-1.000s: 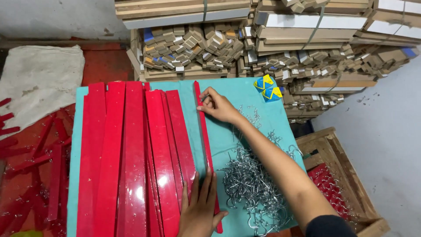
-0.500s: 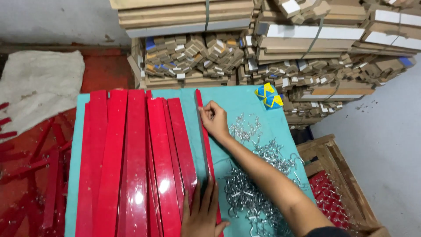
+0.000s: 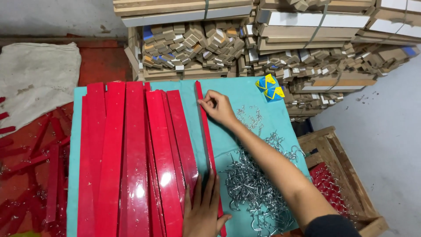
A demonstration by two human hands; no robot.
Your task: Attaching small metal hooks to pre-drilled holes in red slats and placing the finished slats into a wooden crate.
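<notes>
On the teal table [image 3: 245, 94], backed by stacked wooden bundles [image 3: 280, 39], both hands press a narrow red strip [image 3: 205, 127]: right hand [image 3: 218, 106] fingertips pinched together near the far edge, left hand [image 3: 204, 210] flat at the near edge beside silver hooks [image 3: 254, 188].

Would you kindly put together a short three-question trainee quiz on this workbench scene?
1. True or false: the right hand touches the upper end of the narrow red strip.
2. What lies on the teal table cover right of that strip? A) metal hooks B) paint cans C) gloves
3. Which hand presses the strip's lower end?

Key:
1. True.
2. A, metal hooks.
3. The left hand.
</notes>
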